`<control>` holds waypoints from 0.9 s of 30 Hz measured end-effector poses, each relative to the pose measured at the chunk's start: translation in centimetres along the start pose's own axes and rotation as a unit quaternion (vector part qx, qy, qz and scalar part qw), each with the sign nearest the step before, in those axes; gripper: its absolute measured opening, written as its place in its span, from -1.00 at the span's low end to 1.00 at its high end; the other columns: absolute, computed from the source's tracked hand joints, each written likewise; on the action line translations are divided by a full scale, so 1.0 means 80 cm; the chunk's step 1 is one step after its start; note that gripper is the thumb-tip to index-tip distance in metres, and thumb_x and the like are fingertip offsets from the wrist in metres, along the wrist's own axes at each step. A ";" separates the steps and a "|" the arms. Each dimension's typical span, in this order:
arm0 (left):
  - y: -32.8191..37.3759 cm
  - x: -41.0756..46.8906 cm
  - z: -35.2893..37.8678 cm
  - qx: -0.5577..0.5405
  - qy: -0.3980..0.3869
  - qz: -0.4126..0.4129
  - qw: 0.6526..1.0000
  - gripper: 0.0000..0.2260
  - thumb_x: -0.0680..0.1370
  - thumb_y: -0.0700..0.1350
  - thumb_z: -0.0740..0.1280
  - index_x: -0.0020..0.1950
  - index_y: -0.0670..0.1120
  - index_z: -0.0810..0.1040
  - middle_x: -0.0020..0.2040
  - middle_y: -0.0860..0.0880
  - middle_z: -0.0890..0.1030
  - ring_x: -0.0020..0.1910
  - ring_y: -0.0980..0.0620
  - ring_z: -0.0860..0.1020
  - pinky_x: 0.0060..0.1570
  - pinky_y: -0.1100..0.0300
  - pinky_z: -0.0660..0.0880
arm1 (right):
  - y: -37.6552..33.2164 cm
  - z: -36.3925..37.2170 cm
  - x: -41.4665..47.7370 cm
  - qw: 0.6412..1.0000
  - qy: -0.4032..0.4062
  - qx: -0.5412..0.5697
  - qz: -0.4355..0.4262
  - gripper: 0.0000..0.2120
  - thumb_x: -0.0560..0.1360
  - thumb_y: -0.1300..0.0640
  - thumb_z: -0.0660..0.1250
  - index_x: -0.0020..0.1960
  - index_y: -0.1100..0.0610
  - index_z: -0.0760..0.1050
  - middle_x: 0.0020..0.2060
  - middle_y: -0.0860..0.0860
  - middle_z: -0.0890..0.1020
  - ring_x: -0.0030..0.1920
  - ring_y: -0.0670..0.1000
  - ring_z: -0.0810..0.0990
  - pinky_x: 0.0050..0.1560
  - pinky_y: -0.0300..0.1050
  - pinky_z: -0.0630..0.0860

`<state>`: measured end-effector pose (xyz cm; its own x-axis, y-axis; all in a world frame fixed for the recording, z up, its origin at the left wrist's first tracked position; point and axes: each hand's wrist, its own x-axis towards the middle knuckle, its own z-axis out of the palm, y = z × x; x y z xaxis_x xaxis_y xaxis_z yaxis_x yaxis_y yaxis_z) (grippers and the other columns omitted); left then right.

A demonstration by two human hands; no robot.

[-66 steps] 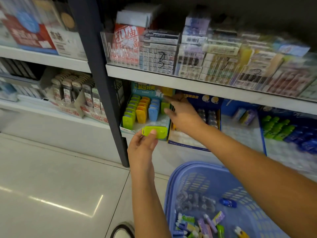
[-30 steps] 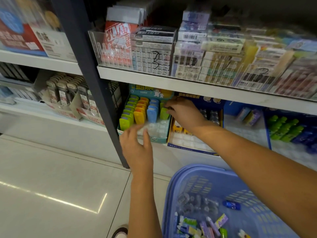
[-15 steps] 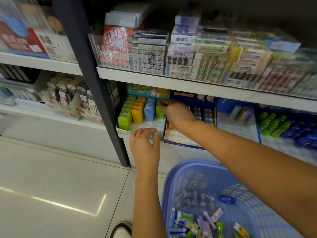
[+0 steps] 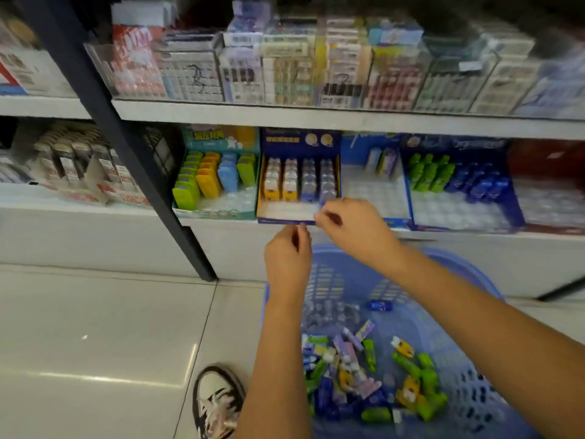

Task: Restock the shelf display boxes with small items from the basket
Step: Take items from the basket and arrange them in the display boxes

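Note:
A blue plastic basket (image 4: 345, 277) stands on the floor below the shelf, with several small green, blue, purple and yellow items (image 4: 364, 375) heaped in it. On the low shelf a teal display box (image 4: 218, 210) holds rows of green, orange and blue cases. Right of it is a dark blue display box (image 4: 294, 213) with yellow and purple items. My left hand (image 4: 288, 255) and my right hand (image 4: 354, 226) hover close together at that box's front edge, above the basket. Their fingers are loosely curled and I see nothing in either hand. The view is blurred.
Further right stand a blue box (image 4: 376, 191) with few items and another box (image 4: 459, 201) with green and blue bottles. The upper shelf (image 4: 316, 117) carries packed clear bins. A dark upright post (image 4: 104, 122) slants at left. My shoe (image 4: 218, 403) is beside the basket.
The green case went from my left hand into the teal box. Both hands have since drawn back from that box and moved right, to the front of the dark blue box.

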<state>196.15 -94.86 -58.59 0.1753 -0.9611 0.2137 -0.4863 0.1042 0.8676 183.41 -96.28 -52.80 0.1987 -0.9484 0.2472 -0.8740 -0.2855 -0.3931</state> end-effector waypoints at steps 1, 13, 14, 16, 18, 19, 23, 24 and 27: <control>-0.006 -0.016 0.020 0.011 -0.058 -0.018 0.998 -0.64 0.62 -0.12 0.21 -0.38 -0.11 0.31 -0.49 -0.03 0.34 -0.50 0.03 0.28 -0.46 0.17 0.09 | 0.023 0.003 -0.027 0.997 -0.059 -0.006 0.040 -0.71 0.57 0.06 0.21 -0.29 0.15 0.42 -0.43 0.03 0.42 -0.35 0.06 0.42 -0.31 -0.07 0.32; -0.122 -0.157 0.130 0.374 -0.652 -0.049 0.657 -0.56 0.57 -0.09 0.22 0.39 -0.28 0.32 0.39 -0.32 0.34 0.32 -0.28 0.37 0.26 -0.07 0.36 | 0.214 0.152 -0.229 0.883 -0.412 0.031 0.225 -0.53 0.54 0.31 0.18 0.44 0.12 0.30 0.45 0.12 0.27 0.43 0.09 0.28 0.39 -0.13 0.24; -0.126 -0.161 0.132 0.387 -0.657 -0.044 0.646 -0.46 0.58 -0.05 0.22 0.47 -0.28 0.18 0.47 -0.31 0.22 0.40 -0.29 0.26 0.34 -0.12 0.29 | 0.216 0.160 -0.228 0.889 -0.401 0.044 0.214 -0.52 0.54 0.35 0.15 0.44 0.14 0.30 0.46 0.13 0.25 0.44 0.09 0.27 0.40 -0.13 0.21; -0.132 -0.165 0.137 0.390 -0.648 -0.058 0.652 -0.38 0.58 -0.04 0.23 0.53 -0.22 0.04 0.51 -0.26 0.13 0.45 -0.26 0.19 0.38 -0.15 0.24 | 0.216 0.178 -0.225 0.892 -0.400 0.060 0.200 -0.48 0.54 0.42 0.08 0.46 0.13 0.26 0.51 0.13 0.14 0.49 0.09 0.17 0.45 -0.14 0.11; -0.133 -0.164 0.147 0.386 -0.626 -0.070 0.674 -0.48 0.58 -0.08 0.24 0.50 -0.16 0.18 0.44 -0.23 0.30 0.37 -0.23 0.32 0.32 -0.14 0.33 | 0.216 0.192 -0.221 0.899 -0.396 0.036 0.184 -0.55 0.59 0.29 0.08 0.46 0.07 0.28 0.52 0.11 0.13 0.50 0.09 0.12 0.46 -0.10 0.08; -0.134 -0.162 0.152 0.388 -0.610 -0.076 0.687 -0.53 0.59 -0.10 0.22 0.48 -0.13 0.23 0.40 -0.21 0.36 0.34 -0.21 0.37 0.29 -0.14 0.37 | 0.215 0.198 -0.220 0.905 -0.387 0.028 0.175 -0.60 0.61 0.17 0.09 0.44 0.05 0.31 0.50 0.10 0.19 0.49 0.09 0.15 0.45 -0.09 0.09; -0.147 -0.148 0.169 0.381 -0.514 -0.107 0.761 -0.71 0.62 -0.17 0.16 0.33 -0.11 0.45 0.29 -0.19 0.49 0.22 -0.16 0.48 0.19 -0.01 0.47 | 0.232 0.221 -0.222 0.909 -0.382 -0.027 0.163 -0.61 0.57 0.16 0.16 0.39 0.08 0.35 0.43 0.09 0.29 0.42 0.11 0.24 0.39 -0.06 0.20; -0.151 -0.144 0.171 0.380 -0.496 -0.113 0.772 -0.72 0.61 -0.17 0.17 0.31 -0.14 0.45 0.31 -0.22 0.45 0.24 -0.18 0.44 0.17 0.00 0.47 | 0.239 0.225 -0.224 0.911 -0.375 -0.039 0.169 -0.60 0.55 0.19 0.18 0.39 0.11 0.35 0.41 0.10 0.30 0.40 0.11 0.26 0.36 -0.04 0.23; -0.160 -0.135 0.177 0.355 -0.467 -0.137 0.798 -0.71 0.61 -0.11 0.22 0.30 -0.16 0.42 0.34 -0.24 0.38 0.27 -0.21 0.40 0.12 -0.03 0.50 | 0.253 0.224 -0.232 0.906 -0.365 -0.058 0.208 -0.69 0.55 0.18 0.21 0.28 0.13 0.39 0.34 0.10 0.37 0.32 0.12 0.36 0.29 -0.03 0.31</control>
<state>188.37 -89.42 -78.33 -0.1959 -0.7290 -0.6559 -0.9597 0.0051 0.2811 169.95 -86.93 -81.25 0.0441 -0.8214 -0.5687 -0.9729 0.0942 -0.2114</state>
